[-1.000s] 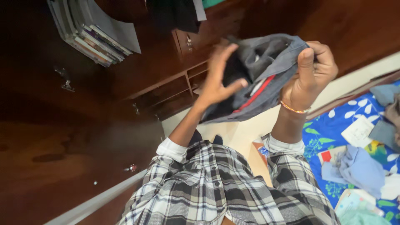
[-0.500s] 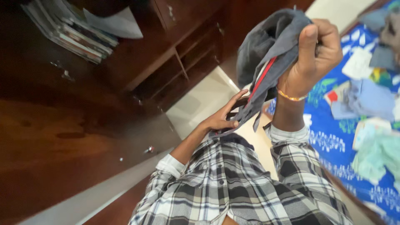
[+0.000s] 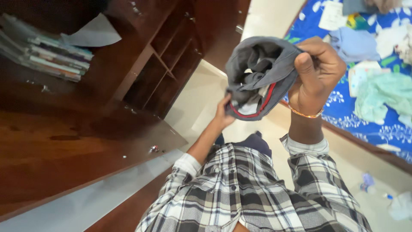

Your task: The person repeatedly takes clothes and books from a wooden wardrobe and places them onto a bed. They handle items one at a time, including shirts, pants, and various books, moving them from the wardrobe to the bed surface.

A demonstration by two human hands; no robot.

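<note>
My right hand point(image 3: 319, 73), with a thin bangle at the wrist, is raised and grips a bunched grey garment point(image 3: 257, 68) that has a red trim and pale lining. The thumb presses on the cloth's right side. My left hand point(image 3: 223, 115) reaches up from below and touches the garment's lower edge; its fingers are mostly hidden behind the cloth. Both arms wear the sleeves of a black-and-white plaid shirt point(image 3: 253, 193).
A dark wooden cabinet point(image 3: 159, 64) with open shelves stands to the left, with a stack of books point(image 3: 47, 56) and a loose paper sheet point(image 3: 92, 34). To the right a bed with a blue floral sheet point(image 3: 386, 129) carries a light green garment point(image 3: 382, 92) and other clothes. Cream floor point(image 3: 201, 99) lies between them.
My left hand dropped from the garment's top opening to its lower edge. My right hand kept its grip and the cloth is more bunched. The view has swung.
</note>
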